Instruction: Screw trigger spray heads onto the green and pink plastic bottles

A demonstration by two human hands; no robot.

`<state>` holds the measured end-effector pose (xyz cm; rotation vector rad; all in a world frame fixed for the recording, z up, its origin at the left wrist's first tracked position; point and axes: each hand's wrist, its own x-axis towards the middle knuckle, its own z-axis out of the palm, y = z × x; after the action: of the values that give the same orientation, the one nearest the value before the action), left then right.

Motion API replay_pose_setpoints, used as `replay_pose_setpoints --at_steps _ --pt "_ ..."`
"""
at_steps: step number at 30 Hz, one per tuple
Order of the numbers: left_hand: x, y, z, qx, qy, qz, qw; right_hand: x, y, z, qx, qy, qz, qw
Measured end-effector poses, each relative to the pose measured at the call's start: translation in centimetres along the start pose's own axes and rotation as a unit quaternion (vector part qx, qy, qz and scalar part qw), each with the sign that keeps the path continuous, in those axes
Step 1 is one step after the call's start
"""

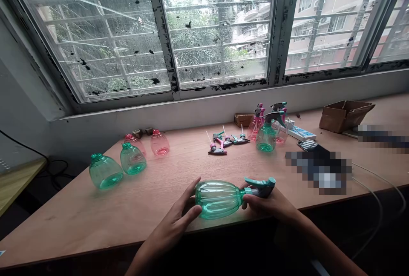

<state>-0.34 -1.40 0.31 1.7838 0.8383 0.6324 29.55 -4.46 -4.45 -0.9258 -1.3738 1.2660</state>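
A clear green spray bottle lies sideways in the air between my hands, just over the table's front edge. My left hand cups its base, thumb and fingers on either side. At the other end, my right hand is closed around the neck and the teal and grey trigger head. Farther back lie several loose spray heads in pink, teal and grey with thin tubes. To the left stand headless bottles, two green and two pink.
Bottles fitted with spray heads, green and pink, stand at the back. Right of them are a power strip, a phone, an open cardboard box and white cables. Windows rise behind the wooden table.
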Motion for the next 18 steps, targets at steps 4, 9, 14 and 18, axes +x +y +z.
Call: replay_pose_setpoints --at_steps 4,9,14,18 --pt "0.1 -0.1 0.1 -0.009 -0.005 0.012 1.000 -0.1 -0.5 0.2 -0.003 0.015 0.010 1.000" --pt "0.3 -0.6 0.0 0.003 -0.014 0.052 0.999 -0.3 -1.1 0.4 -0.012 0.013 0.013 1.000" --pt "0.1 -0.7 0.0 0.007 -0.015 0.028 0.999 -0.3 -1.2 0.4 -0.001 0.002 0.012 1.000" --pt "-0.2 -0.1 0.1 0.017 0.010 -0.019 1.000 -0.3 -1.2 0.4 -0.002 0.003 0.016 1.000"
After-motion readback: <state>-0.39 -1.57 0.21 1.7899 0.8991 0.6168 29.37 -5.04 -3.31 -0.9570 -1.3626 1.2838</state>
